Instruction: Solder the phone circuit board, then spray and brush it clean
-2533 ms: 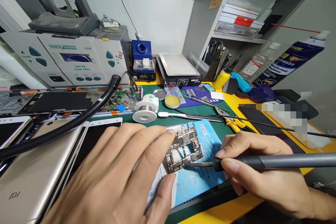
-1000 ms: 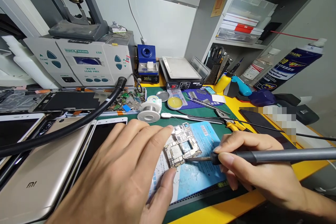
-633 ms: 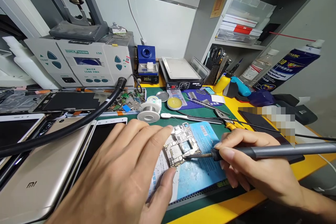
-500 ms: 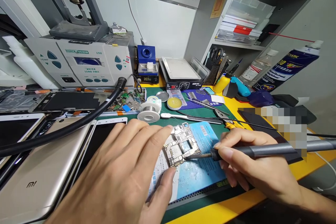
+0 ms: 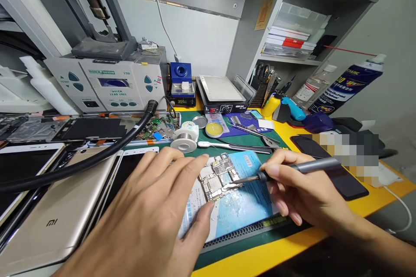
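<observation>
A small circuit board (image 5: 216, 179) lies on a blue and white booklet (image 5: 250, 197). My left hand (image 5: 156, 203) holds the board at its left side, the index fingertip at the upper edge and the thumb at the lower edge. Between the thumb and fingers of my right hand (image 5: 302, 186) is a soldering iron (image 5: 313, 165), gripped like a pen. Its thin tip points left and reaches the board's right part; whether it touches is too small to tell.
Phones (image 5: 55, 207) lie at the left, crossed by a black hose (image 5: 130, 134). Behind the booklet are a solder spool (image 5: 183, 142), a yellow paste tin (image 5: 214, 129), a white brush (image 5: 214, 144) and tweezers (image 5: 248, 130). A dark phone (image 5: 338, 173) rests at the right.
The iron's tip has moved up and slightly left over the board, and its handle is now tilted more upward to the right. The camera view has shifted a little. My left hand keeps its hold.
</observation>
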{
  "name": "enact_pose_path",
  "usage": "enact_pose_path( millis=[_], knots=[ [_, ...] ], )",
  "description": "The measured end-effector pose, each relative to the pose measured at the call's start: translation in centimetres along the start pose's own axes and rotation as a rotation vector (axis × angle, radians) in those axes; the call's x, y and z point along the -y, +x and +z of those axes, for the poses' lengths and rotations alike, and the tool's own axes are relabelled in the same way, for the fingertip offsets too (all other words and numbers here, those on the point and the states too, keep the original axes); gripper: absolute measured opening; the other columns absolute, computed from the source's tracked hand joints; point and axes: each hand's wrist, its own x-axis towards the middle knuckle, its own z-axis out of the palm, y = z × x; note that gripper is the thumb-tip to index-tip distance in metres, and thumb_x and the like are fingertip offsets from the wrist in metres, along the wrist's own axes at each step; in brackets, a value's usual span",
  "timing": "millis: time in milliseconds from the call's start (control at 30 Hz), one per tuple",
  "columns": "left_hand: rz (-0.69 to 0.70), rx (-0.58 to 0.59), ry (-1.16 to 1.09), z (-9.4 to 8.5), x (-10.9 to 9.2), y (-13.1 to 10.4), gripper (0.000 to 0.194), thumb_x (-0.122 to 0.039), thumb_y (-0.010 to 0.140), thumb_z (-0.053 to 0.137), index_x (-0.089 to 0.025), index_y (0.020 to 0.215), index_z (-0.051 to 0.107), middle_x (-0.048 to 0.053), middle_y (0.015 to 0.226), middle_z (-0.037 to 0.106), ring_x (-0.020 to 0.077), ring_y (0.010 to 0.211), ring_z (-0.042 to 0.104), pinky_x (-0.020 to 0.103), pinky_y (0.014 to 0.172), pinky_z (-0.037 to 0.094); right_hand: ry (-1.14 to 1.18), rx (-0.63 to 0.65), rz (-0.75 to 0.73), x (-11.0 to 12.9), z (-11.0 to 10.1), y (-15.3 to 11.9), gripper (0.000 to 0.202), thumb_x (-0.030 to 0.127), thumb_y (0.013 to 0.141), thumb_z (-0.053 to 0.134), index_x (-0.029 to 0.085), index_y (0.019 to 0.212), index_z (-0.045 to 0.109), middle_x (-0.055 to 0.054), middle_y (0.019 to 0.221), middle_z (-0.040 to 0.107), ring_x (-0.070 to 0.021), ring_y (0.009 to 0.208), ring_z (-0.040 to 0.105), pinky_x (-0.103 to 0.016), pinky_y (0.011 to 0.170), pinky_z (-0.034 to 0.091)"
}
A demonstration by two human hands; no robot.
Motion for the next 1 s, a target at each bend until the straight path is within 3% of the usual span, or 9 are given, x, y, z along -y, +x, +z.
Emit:
enact_pose_path(
  millis=[133,233,367,500,600,700,833,1000],
  knots=[
    [0.03,0.011,-0.021,-0.1,0.2,0.1,0.041,-0.021,0.09,0.065,-0.012,0.13,0.06,0.01,0.111,0.068,0.0277,0.105,0.055,0.045,0.089,0.046,0.136,0.046,0.04,0.1,-0.2,0.8,0.035,0.04,0.076,0.089,0.018,0.066,0.063,0.003,0.052,0.066,-0.0096,0.029,0.055,-0.013,0.023,0.036],
    [0.047,-0.007,-0.031,-0.5,0.1,0.2,0.039,-0.024,0.089,0.066,-0.012,0.127,0.061,0.012,0.119,0.068,0.0291,0.108,0.057,0.049,0.095,0.045,0.141,0.07,0.042,0.2,-0.1,1.1,0.038,0.043,0.077,0.087,0.018,0.065,0.061,0.002,0.049,0.065,-0.0066,0.025,0.047,-0.012,0.022,0.031],
    [0.085,-0.128,0.008,-2.3,0.2,-0.5,0.034,-0.017,0.089,0.066,-0.015,0.123,0.061,0.012,0.116,0.067,0.0278,0.104,0.061,0.046,0.094,0.047,0.13,0.079,0.025,0.3,-0.2,1.2,0.038,0.045,0.076,0.086,0.017,0.068,0.06,0.003,0.048,0.064,-0.0052,0.025,0.044,-0.011,0.024,0.029],
    [-0.076,-0.244,0.122,-4.6,1.6,-3.1,0.02,-0.018,0.094,0.062,-0.02,0.114,0.063,0.007,0.105,0.069,0.0246,0.098,0.064,0.042,0.096,0.049,0.134,0.099,0.014,0.3,-0.6,1.4,0.034,0.042,0.078,0.084,0.017,0.073,0.063,0.004,0.049,0.063,-0.0047,0.027,0.044,-0.012,0.025,0.03],
    [-0.258,-0.101,0.188,-5.5,2.7,-5.3,0.017,-0.033,0.097,0.058,-0.022,0.107,0.066,0.007,0.103,0.073,0.0269,0.101,0.068,0.04,0.089,0.053,0.149,0.127,0.01,0.6,-0.6,1.6,0.029,0.039,0.08,0.084,0.016,0.079,0.066,0.005,0.052,0.063,-0.004,0.028,0.043,-0.012,0.025,0.029],
    [-0.315,0.054,0.23,-5.5,2.7,-6.3,0.028,-0.041,0.094,0.061,-0.019,0.109,0.07,0.01,0.107,0.075,0.0285,0.099,0.071,0.041,0.085,0.058,0.16,0.159,0.012,1.2,-0.3,1.9,0.027,0.035,0.078,0.085,0.015,0.082,0.068,0.004,0.054,0.064,-0.0048,0.031,0.047,-0.012,0.026,0.032],
    [-0.321,0.12,0.271,-4.3,1.8,-5.5,0.03,-0.039,0.093,0.064,-0.018,0.113,0.072,0.01,0.108,0.075,0.031,0.102,0.071,0.046,0.087,0.059,0.156,0.189,0.014,2.3,0.1,2.8,0.022,0.03,0.081,0.083,0.013,0.086,0.07,0.004,0.056,0.064,-0.0047,0.034,0.049,-0.012,0.029,0.036],
    [-0.264,0.138,0.272,-3.3,2.1,-4.7,0.025,-0.03,0.099,0.055,-0.019,0.106,0.076,0.008,0.1,0.074,0.0255,0.093,0.071,0.037,0.08,0.059,0.131,0.206,0.021,3.4,-0.3,4.9,0.016,0.028,0.099,0.069,0.013,0.092,0.066,0.006,0.065,0.06,-0.0037,0.041,0.048,-0.014,0.036,0.037]
  ],
)
